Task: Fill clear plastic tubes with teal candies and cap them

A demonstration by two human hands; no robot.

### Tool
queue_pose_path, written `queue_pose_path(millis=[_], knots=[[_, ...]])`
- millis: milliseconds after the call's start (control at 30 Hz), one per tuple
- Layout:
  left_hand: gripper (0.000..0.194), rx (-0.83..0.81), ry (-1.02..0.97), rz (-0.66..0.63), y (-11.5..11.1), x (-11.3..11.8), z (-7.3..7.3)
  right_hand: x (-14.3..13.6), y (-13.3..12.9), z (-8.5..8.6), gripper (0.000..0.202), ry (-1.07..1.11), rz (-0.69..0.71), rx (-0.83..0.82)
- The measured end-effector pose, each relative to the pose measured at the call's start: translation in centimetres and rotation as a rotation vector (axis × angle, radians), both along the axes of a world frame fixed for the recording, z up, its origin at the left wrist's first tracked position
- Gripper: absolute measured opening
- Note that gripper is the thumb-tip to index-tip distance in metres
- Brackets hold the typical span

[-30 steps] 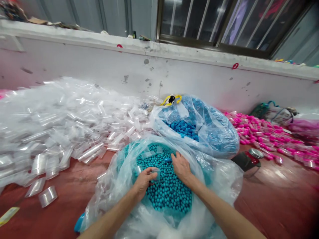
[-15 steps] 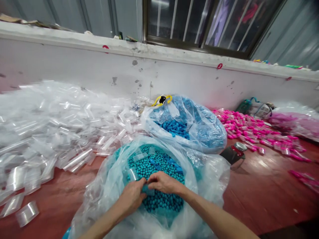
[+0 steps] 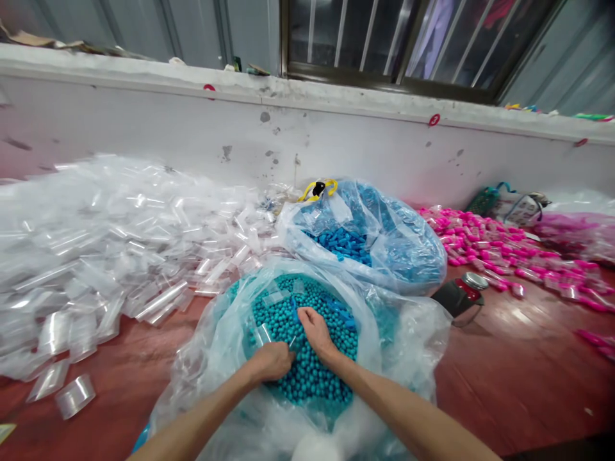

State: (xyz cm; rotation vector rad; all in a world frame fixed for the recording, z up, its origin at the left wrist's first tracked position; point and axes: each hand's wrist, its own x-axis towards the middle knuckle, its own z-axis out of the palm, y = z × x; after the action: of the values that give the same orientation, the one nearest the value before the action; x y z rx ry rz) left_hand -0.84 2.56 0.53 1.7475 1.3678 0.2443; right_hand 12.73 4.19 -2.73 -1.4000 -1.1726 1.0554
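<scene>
Teal beads [image 3: 312,378] fill an open clear plastic bag [image 3: 223,339] in front of me. My left hand [image 3: 273,360] is closed, low over the beads at the left; what it grips is too small to make out. Up and to the right of it, my right hand [image 3: 316,330] has its fingers pressed together at a small blue piece [image 3: 295,310]. More blue pieces [image 3: 339,311] lie on the beads at the right. A clear plastic sleeve [image 3: 262,335] rests just above my left hand. The two hands are apart.
Clear plastic sleeves [image 3: 120,237] are heaped at the left. Behind the beads stands a bag of blue pieces [image 3: 401,246]. Pink pieces [image 3: 500,246] and a dark jar with a metal lid [image 3: 460,298] are on the red floor [image 3: 509,371] at the right, below the wall [image 3: 168,128].
My hands have separated. The right hand has moved up to the blue pieces, while the left has stayed low over the beads. The view has shifted slightly.
</scene>
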Motion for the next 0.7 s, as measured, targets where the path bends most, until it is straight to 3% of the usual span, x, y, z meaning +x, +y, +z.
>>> queue_pose_path(millis=[133,267,500,600,700], knots=[[0.029,-0.114,-0.04,0.032,0.4,1.0,-0.2,-1.3,0.0,0.1,0.027,0.109,0.007,-0.065],[0.019,-0.164,-0.182,0.08,0.0,0.8,-0.4,-0.8,-0.5,0.7,0.029,0.254,-0.018,-0.121],[0.041,-0.592,-0.855,0.094,-0.6,0.0,-1.2,0.1,-1.2,3.5,0.023,0.623,0.036,-0.246],[0.036,-0.628,-0.966,0.151,-0.8,0.3,-1.3,0.0,-1.8,4.2,0.017,0.417,0.069,-0.128],[0.03,-0.56,-1.017,0.214,-0.9,0.8,-1.1,-0.2,-2.7,4.7,0.022,0.125,0.151,-0.029]])
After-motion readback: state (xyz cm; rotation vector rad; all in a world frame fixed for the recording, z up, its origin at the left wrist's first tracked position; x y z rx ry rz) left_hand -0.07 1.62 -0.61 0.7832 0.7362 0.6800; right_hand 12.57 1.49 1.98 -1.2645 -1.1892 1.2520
